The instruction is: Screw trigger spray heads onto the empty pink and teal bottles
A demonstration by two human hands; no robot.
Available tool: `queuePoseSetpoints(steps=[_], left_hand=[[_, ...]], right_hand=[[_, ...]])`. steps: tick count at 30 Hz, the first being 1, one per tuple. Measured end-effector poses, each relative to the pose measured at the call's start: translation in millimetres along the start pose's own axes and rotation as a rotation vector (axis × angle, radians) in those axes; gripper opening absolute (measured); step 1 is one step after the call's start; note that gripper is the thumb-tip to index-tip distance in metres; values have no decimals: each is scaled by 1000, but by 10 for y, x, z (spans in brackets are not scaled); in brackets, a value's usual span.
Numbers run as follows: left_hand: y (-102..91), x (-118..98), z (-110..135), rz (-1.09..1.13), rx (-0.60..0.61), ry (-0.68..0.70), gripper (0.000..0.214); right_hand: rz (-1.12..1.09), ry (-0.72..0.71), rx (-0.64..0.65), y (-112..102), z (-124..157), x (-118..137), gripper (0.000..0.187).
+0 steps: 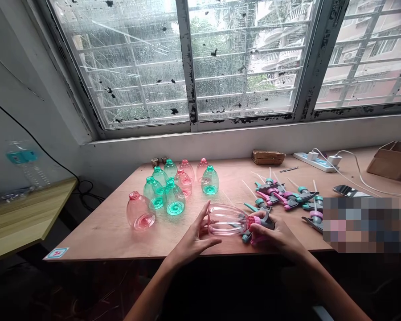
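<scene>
A clear pink spray bottle (226,220) lies sideways between my hands above the table's front edge, its base to the left. My left hand (200,232) grips the base end, thumb below and fingers above and behind. At the neck, my right hand (274,229) is closed around the pink collar (253,220) and the grey-black spray head (267,221) that sits on it. Beneath and behind the right hand lie more trigger parts, partly hidden. A loose pile of pink, teal and grey spray heads (276,194) with thin white tubes is spread just behind it.
Several open green bottles (175,200) and pink bottles (140,211) stand at the left of the table. A power strip (316,161) with white cables, a brown box (268,157) and a cardboard carton (390,158) are at the back. A blurred patch covers the right.
</scene>
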State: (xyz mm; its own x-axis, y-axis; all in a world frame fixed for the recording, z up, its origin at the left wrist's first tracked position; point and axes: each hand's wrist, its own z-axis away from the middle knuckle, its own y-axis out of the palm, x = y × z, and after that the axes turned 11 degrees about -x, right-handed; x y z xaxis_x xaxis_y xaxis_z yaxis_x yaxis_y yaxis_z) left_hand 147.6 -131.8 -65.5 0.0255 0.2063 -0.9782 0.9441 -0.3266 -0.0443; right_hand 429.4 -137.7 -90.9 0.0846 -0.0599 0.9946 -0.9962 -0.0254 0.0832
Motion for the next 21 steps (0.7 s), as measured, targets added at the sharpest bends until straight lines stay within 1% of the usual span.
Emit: queuePoseSetpoints(steps=[2, 4, 5, 9, 13, 15, 18, 19, 21], left_hand=[[6, -3, 6, 9, 13, 15, 109], [7, -12, 5, 12, 4, -6, 115], [5, -18, 1, 14, -2, -25, 114], [-13, -23, -11, -19, 6, -74, 96], [-17, -3, 8, -50, 8, 0, 103], [-12, -6, 22, -57, 22, 7, 105], [-7, -35, 31, -50, 19, -51, 117], [-8, -44, 29, -42, 14, -73, 117], [-14, -48, 21, -44, 8, -96, 110]], right_hand=[[11, -13, -2, -2, -1, 2, 45], [18, -25, -4, 1, 0, 12, 44], [15, -25, 0, 5, 2, 18, 44], [1, -16, 12, 23, 11, 45, 45], [10, -17, -4, 32, 8, 62, 50], [28, -34, -3, 30, 3, 63, 49], [61, -67, -14, 22, -4, 56, 47], [71, -75, -16, 20, -7, 52, 47], [83, -84, -16, 16, -11, 45, 47]])
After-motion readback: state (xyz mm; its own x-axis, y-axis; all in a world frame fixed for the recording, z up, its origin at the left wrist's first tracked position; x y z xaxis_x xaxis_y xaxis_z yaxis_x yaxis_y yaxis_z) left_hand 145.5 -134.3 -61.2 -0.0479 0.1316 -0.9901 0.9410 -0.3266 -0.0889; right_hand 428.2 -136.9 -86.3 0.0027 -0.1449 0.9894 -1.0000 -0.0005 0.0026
